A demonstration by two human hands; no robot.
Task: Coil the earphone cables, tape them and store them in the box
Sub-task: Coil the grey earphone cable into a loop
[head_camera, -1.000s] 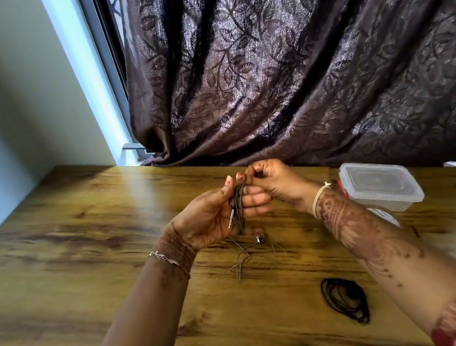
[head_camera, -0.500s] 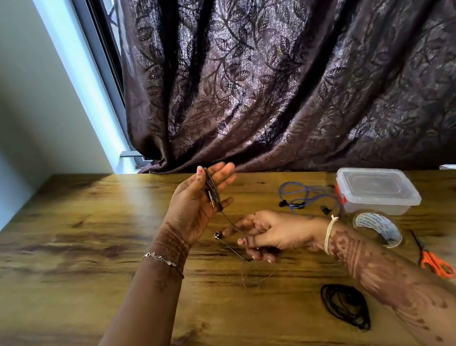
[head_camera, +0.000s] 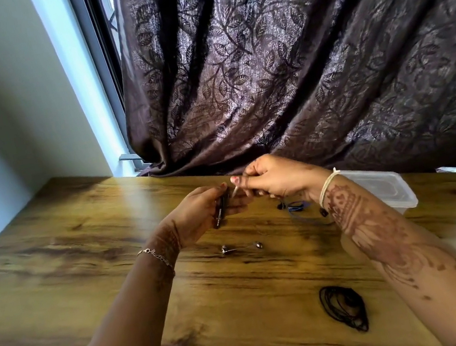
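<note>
two hands meet above the far middle of the wooden table (head_camera: 59, 294). the left hand (head_camera: 197, 214) has its grip closed around a dark coiled earphone cable (head_camera: 222, 209), and the right hand (head_camera: 276, 178) pinches the cable's pale plug end (head_camera: 235, 191) just beside it. two earbuds (head_camera: 241, 248) lie on the table below. a black coiled cable (head_camera: 345, 309) lies nearer, right. a blue cable (head_camera: 296, 207) lies by the clear box (head_camera: 388, 190), far right.

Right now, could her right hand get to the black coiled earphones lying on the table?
Probably yes, once freed. The right hand is pinching the cable held in the left hand. The black coil lies bare on the table, beside her right forearm, nothing covering it.
</note>
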